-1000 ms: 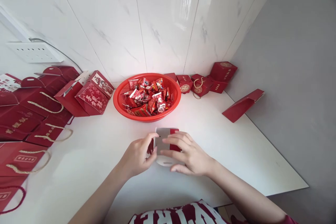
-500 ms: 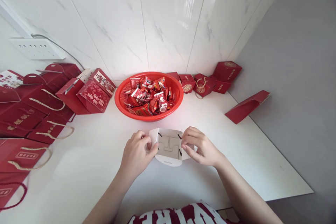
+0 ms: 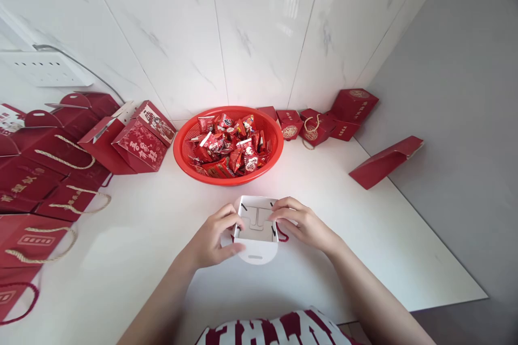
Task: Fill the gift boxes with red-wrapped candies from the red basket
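A small open gift box (image 3: pixel 256 220), white inside with short black cord ends poking through its walls, stands on the white counter in front of me. Its near flap, with a slot in it, is folded outward towards me. My left hand (image 3: pixel 216 234) grips the left wall, its fingers over the edge and its thumb by the near corner. On the opposite side, the fingers of my right hand (image 3: pixel 301 221) are closed over the right wall's top edge. A dark red cord handle (image 3: pixel 283 234) shows outside that wall.
Beyond the box sits a red plastic basket (image 3: pixel 180 153) of red-wrapped sweets (image 3: pixel 230 145). Red gift boxes with rope handles (image 3: pixel 56 172) crowd the left. Smaller red boxes (image 3: pixel 318 126) line the tiled wall, and a flat red box (image 3: pixel 386 161) leans against the grey panel.
The box's side flaps have gone from folded outward to tucked inward or down, and the near flap tips further out. Both hands have shifted slightly along the walls.
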A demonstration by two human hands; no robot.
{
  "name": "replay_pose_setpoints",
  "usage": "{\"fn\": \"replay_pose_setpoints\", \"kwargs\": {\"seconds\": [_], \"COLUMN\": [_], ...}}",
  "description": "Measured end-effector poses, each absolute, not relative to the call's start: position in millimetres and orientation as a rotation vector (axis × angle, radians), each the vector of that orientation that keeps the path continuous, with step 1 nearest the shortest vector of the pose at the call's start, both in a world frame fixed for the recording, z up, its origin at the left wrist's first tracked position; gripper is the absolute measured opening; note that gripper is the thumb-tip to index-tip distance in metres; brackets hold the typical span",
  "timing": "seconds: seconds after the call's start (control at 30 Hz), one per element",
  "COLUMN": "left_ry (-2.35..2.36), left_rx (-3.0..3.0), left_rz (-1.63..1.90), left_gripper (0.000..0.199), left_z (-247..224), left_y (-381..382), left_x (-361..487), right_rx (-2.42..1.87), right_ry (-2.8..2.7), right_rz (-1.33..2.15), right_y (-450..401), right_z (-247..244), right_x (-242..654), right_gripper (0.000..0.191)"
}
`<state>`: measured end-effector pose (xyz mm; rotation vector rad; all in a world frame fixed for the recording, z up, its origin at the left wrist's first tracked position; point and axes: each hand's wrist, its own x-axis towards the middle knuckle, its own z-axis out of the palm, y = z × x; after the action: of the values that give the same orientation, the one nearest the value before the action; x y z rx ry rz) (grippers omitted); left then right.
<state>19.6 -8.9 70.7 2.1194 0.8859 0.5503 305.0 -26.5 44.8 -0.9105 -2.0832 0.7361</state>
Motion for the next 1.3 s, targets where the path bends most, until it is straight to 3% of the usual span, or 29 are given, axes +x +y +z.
{"fn": "replay_pose_setpoints", "kwargs": {"seconds": [0.1, 0.37, 0.57, 0.67, 0.7, 0.8, 0.87, 0.97, 1.13, 1.2, 1.3], "left_ry": [0.939, 0.893, 0.885, 0.958, 1.001, 1.012, 0.900, 0.794, 0.639, 0.617, 0.700], "left_rx": [2.237, 2.386, 2.384, 2.418, 2.416, 2.334, 2.233, 2.108, 1.928, 1.915, 1.945], "left_rz": [0.518, 0.663, 0.695, 0.777, 0.826, 0.884, 0.845, 0.897, 0.992, 0.993, 1.014], "left_gripper": [0.048, 0.044, 0.043, 0.045, 0.053, 0.101, 0.113, 0.110, 0.108, 0.101, 0.090], "left_z": [70, 53, 44, 43, 43, 40, 34, 18, -2, 0, 10], "left_y": [-9, -21, -21, -22, -22, -21, -19, -15, -3, 3, 8], "left_x": [17, 28, 34, 33, 33, 34, 36, 40, 40, 35, 25], "right_rx": [-0.880, -1.148, -1.513, -1.443, -1.380, -1.248, -1.213, -1.181, -1.193, -1.190, -1.127], "right_ry": [-2.054, -1.869, -2.088, -2.242, -2.265, -2.253, -2.214, -2.104, -1.812, -1.720, -1.568], "right_rz": [0.679, 0.720, 0.524, 0.502, 0.539, 0.658, 0.702, 0.772, 0.780, 0.733, 0.619], "right_y": [-26, -30, -9, 1, 4, 10, 12, 13, 9, 11, 9], "right_z": [41, 49, 70, 77, 77, 76, 72, 59, 28, 34, 82], "right_x": [301, 290, 279, 274, 273, 269, 267, 261, 244, 242, 245], "right_gripper": [0.030, 0.043, 0.024, 0.016, 0.017, 0.017, 0.016, 0.020, 0.055, 0.051, 0.035]}}
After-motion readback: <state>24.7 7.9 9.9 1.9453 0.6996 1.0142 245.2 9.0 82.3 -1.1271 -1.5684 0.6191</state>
